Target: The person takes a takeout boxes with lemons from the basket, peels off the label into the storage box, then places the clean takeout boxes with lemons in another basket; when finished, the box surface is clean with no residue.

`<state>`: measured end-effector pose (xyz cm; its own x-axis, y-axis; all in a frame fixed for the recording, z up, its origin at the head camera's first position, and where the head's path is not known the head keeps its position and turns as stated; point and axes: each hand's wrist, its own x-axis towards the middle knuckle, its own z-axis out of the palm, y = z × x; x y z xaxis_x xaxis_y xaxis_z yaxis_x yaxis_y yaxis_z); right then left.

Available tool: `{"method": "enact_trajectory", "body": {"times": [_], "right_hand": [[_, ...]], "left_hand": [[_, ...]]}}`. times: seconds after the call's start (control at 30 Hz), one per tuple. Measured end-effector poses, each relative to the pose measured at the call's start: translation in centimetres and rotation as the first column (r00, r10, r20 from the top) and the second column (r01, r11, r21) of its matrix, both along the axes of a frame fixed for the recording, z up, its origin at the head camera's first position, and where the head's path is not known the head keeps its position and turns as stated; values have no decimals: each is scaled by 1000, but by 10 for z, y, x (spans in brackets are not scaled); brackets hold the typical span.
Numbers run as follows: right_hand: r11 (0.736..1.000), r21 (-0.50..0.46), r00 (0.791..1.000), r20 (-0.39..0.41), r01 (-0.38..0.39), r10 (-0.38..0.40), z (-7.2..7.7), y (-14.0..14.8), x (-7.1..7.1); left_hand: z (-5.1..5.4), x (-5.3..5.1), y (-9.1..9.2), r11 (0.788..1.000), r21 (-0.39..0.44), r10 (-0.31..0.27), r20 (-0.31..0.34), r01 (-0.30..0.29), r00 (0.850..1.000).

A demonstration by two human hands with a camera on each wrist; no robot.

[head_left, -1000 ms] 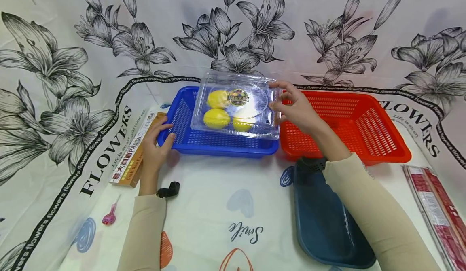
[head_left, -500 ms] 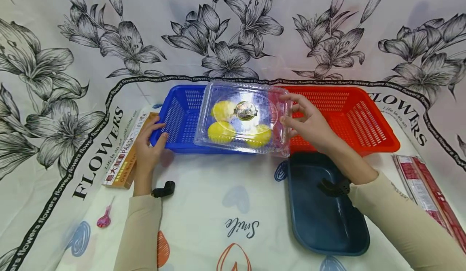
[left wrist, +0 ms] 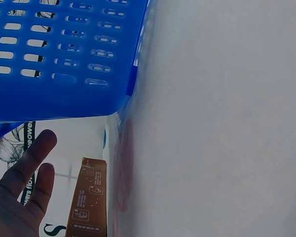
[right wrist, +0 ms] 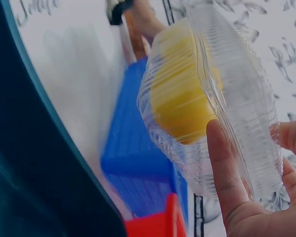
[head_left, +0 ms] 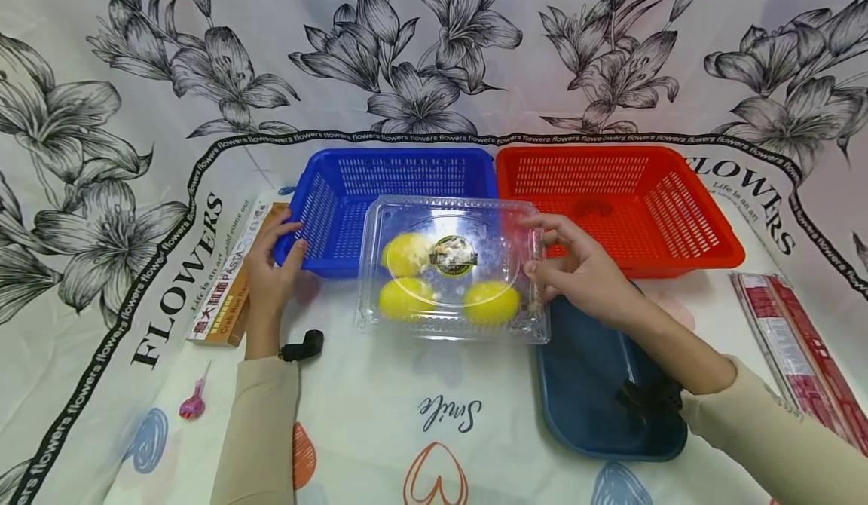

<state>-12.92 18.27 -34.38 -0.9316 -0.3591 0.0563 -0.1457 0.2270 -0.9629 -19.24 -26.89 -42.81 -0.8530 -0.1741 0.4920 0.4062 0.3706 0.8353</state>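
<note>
A clear plastic clamshell box (head_left: 454,222) with three lemons (head_left: 491,303) inside is held above the table, in front of and partly over the blue basket (head_left: 339,264). My right hand (head_left: 590,275) grips its right end, thumb on the near side and fingers along the edge. In the right wrist view the clamshell box (right wrist: 241,118) appears tilted between thumb and fingers. My left hand (head_left: 271,267) holds the left rim of the blue basket near its front corner. Its lower fingers (left wrist: 32,158) hang outside the basket in the left wrist view.
A red basket (head_left: 678,264) stands right of the blue one. The dark blue tray (head_left: 597,422) lies under my right forearm. Left of my left hand are a pasta box (head_left: 220,313) and a pink lollipop (head_left: 193,405). Red packets (head_left: 790,354) lie far right.
The clamshell box has come out from over the blue basket toward me and slightly right, carried by my right hand. My left hand has stayed at the basket's rim.
</note>
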Motion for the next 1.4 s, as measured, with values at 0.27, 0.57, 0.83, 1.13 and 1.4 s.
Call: {"method": "enact_trajectory", "body": {"times": [0.27,0.57,0.83,1.13,1.4], "right_hand": [[997,19,997,-1,-72,72,-16,-8,32],[993,-7,989,95,-117,117,-34,-17,50],[993,18,980,163,-118,113,-51,-25,50],[993,64,970,231,-97,79,-58,-28,46],[983,149,961,267,-108,65,-52,-31,40]], "left_hand": [[0,-1,1,1000,1,11,-4,-11,1000],[-1,-1,0,1000,22,10,-11,-9,1000],[1,0,2,1000,10,7,-6,-7,1000],[4,0,4,999,29,-15,-3,15,1000],[4,2,4,1000,14,5,1,-5,1000]]}}
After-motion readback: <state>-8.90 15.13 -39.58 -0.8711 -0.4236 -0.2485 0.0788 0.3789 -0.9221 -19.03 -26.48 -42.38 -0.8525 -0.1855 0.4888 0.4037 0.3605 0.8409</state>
